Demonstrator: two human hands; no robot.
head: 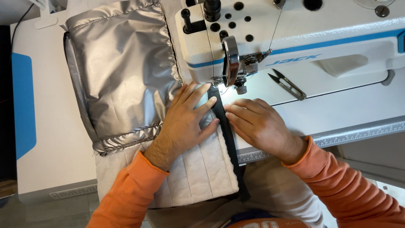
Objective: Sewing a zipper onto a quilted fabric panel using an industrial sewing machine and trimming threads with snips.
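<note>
Left hand (185,120) in the middle of the frame, flat and open, fingers spread, pressing down on the white quilted fabric (198,169) and touching the black strip (228,135). Gripping nothing, just holding it still. Right hand (257,122) just beside it on the other side of the strip, also flat and open, fingertips (230,112) laid against the strip's edge. Nothing pinched here either.

Black strip running from the bottom middle of the frame up to the sewing machine's needle (217,84), lying along the right edge of the quilted fabric. Long, thin and flat, like a ribbon.

To do this step well, probably best to keep both hands flat, push the cloth gently and evenly, keep the strip straight on the edge, and keep fingertips well back from the needle.

White quilted fabric soft and puffy, with stitched lines. Above it, toward the upper left, shiny silver fabric (122,71), smooth, crinkly, with wrinkled seams.

Orange sleeves (346,185) on both arms. White sewing machine (295,38) with a blue stripe across the top right, hard and smooth. Small metal thread snips (287,84) lying under its arm, right of the needle. White table (50,126) below it all, with a ruler strip (358,135) along its front edge.
</note>
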